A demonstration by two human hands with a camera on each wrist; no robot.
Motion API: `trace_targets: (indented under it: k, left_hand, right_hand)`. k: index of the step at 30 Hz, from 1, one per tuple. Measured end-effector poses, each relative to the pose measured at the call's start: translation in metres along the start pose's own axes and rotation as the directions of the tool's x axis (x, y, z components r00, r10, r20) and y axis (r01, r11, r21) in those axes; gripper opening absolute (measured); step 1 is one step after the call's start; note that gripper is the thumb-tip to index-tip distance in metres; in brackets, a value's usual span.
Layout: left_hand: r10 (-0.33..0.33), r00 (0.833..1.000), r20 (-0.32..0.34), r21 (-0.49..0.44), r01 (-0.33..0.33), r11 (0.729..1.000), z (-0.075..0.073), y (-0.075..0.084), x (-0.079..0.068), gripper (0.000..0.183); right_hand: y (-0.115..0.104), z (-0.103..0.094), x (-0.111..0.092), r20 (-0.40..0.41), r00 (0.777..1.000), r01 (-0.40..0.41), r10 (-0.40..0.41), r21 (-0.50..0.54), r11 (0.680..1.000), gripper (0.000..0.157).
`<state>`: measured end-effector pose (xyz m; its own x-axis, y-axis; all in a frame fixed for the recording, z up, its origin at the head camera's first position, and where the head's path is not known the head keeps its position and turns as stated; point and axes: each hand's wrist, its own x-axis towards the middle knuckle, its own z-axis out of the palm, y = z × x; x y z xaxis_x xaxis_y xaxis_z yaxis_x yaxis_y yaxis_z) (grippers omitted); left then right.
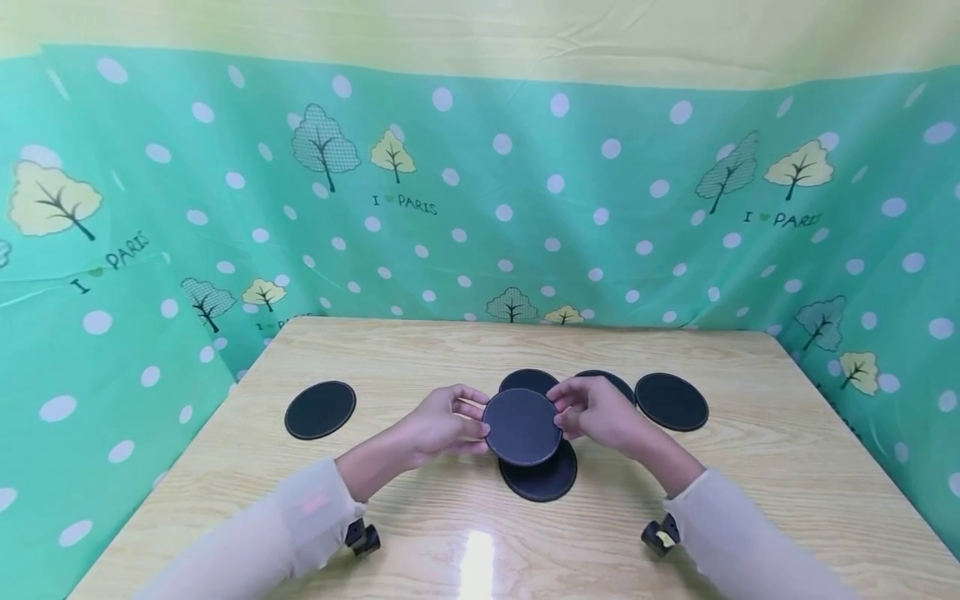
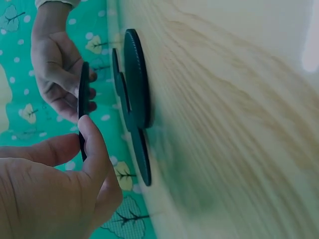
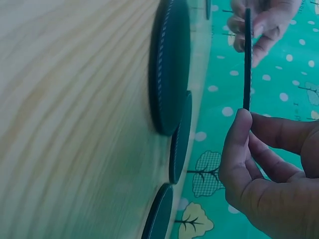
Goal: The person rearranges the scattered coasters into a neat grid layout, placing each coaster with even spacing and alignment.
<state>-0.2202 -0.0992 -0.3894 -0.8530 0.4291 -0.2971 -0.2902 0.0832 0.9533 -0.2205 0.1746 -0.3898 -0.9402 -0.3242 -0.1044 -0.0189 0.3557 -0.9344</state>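
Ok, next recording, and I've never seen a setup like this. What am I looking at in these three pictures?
There is no machine here, just a person's bare left hand and right hand. The widest picture is taken from the head, looking forward and down. The other two come from the left wrist camera and right wrist camera, so the wooden table looks tipped sideways there.

Both hands pinch one dark disc at opposite edges, clear of the table. Five similar discs lie on it: a left one, a far-right one, and three partly hidden near the hands. A patterned cloth hangs behind.
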Motion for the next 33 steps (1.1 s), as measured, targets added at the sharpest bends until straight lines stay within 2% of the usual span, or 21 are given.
trace_targets:
  k: [13,22,33]
  left_hand:
    - [0.027,0.999,0.019,-0.014,-0.027,1.000,0.034,0.007,0.022,0.045]
    - [0.016,0.999,0.039,-0.045,-0.015,0.999,0.053,0.013,0.035,0.042]
    - [0.015,0.999,0.048,-0.054,-0.012,0.998,0.077,0.009,0.046,0.044]
  right_hand:
    - [0.013,-0.026,-0.019,-0.042,0.999,-0.002,-0.002,-0.077,0.997,0.035]
    - [0.018,-0.041,-0.032,-0.068,0.998,-0.007,0.002,-0.071,0.997,0.036]
    - [0.028,-0.060,-0.047,-0.079,0.997,-0.033,0.026,-0.084,0.996,0.040]
